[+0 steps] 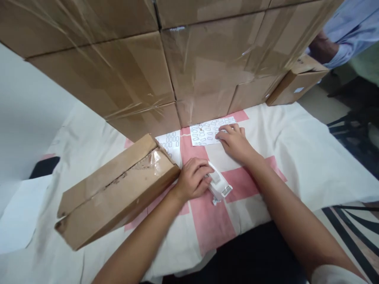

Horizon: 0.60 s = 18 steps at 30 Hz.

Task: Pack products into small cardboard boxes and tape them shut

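My left hand (195,178) has its fingers wrapped over the side of a white tape dispenser (218,182), which lies on the pink and cream cloth. My right hand (233,141) rests with bent fingers on the right part of a white sheet of small outlined labels (204,133); whether its fingertips pinch anything is hidden. A second label sheet (174,142) lies to the left, partly under the end of a long brown cardboard box (118,189). That box sits at an angle beside my left hand, its top seam showing.
Large taped cartons (204,67) form a wall behind the sheets. At the right back is a smaller carton (297,81), with a person's arm (325,49) near it. White paper (23,209) and a black object (44,167) lie far left.
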Available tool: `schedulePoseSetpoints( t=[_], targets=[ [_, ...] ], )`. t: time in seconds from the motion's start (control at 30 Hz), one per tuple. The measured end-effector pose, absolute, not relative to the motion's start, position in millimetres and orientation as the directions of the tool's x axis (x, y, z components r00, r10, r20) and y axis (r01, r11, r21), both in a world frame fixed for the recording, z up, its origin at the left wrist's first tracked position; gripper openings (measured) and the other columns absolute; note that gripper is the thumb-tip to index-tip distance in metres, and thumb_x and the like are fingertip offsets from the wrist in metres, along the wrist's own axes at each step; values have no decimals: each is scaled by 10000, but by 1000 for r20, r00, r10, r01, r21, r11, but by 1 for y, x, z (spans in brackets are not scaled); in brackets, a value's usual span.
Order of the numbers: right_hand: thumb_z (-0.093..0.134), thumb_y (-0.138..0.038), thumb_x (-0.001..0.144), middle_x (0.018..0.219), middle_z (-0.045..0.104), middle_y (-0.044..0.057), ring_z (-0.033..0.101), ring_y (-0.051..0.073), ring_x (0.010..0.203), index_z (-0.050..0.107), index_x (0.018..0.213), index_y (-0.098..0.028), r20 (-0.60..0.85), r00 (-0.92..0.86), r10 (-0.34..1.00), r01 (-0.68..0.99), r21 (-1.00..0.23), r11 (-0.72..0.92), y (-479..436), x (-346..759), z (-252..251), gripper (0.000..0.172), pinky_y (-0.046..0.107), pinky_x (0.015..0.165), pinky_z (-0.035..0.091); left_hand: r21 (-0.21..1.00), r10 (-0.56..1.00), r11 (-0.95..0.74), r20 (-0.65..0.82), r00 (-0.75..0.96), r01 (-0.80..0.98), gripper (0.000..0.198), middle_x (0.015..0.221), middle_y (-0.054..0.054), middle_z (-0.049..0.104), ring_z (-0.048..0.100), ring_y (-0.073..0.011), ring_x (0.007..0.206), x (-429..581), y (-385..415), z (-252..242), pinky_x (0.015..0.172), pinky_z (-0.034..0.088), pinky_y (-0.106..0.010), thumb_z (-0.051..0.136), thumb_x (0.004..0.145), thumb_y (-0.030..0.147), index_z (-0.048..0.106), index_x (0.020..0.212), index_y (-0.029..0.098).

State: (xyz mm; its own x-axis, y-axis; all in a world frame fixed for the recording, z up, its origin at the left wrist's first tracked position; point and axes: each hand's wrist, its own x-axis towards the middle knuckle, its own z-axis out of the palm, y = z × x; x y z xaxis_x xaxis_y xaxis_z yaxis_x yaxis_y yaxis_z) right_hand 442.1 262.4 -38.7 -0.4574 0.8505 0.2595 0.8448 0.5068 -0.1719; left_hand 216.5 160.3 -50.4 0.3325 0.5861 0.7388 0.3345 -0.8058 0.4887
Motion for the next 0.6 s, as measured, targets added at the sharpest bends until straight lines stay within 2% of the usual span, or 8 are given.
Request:
schedulePoseSetpoints(
  t=[0.1, 0.27, 0.47, 0.53, 0.6],
  targets=[
    [435, -93, 934, 1207, 670, 114, 481, 342, 1100, 675, 985, -197, 261, -452, 853, 854, -151, 498, 261, 443, -37, 266, 486, 839, 385, 540, 625, -779, 708, 330, 319, 289, 1008, -101, 618, 606, -211, 916, 220, 160, -49, 780, 534, -350, 422, 1036, 396, 628, 1063, 194],
    [450, -148, 954, 1117, 691, 115, 518, 318, 1031, 629, 948, -189, 277, -441, 854, 854, -164, 494, 259, 446, -29, 183, 438, 822, 386, 575, 643, -765, 693, 324, 288, 277, 1005, -95, 613, 593, -205, 908, 219, 163, -50, 785, 518, -342, 443, 1031, 390, 635, 1042, 190],
    [423, -219, 989, 939, 693, 118, 597, 246, 792, 603, 1053, -157, 12, -401, 916, 892, -222, 393, 246, 443, -6, 201, 319, 653, 364, 582, 632, -775, 704, 323, 248, 329, 968, -93, 610, 575, -200, 870, 223, 170, -56, 765, 501, -354, 414, 1044, 425, 628, 1038, 176],
    [413, -226, 990, 970, 693, 118, 605, 243, 802, 609, 1067, -160, 47, -398, 916, 878, -271, 395, 240, 439, 0, 221, 321, 663, 375, 562, 623, -782, 715, 317, 268, 334, 971, -94, 615, 576, -199, 865, 226, 169, -55, 757, 506, -361, 405, 1047, 426, 626, 1037, 175],
    [421, -211, 973, 1040, 688, 114, 613, 242, 860, 621, 1055, -169, 124, -414, 902, 807, -408, 427, 234, 435, 5, 220, 337, 723, 415, 463, 545, -834, 776, 318, 300, 287, 965, -86, 627, 586, -195, 855, 223, 157, -45, 737, 508, -361, 425, 1041, 384, 627, 1020, 182]
  ],
)
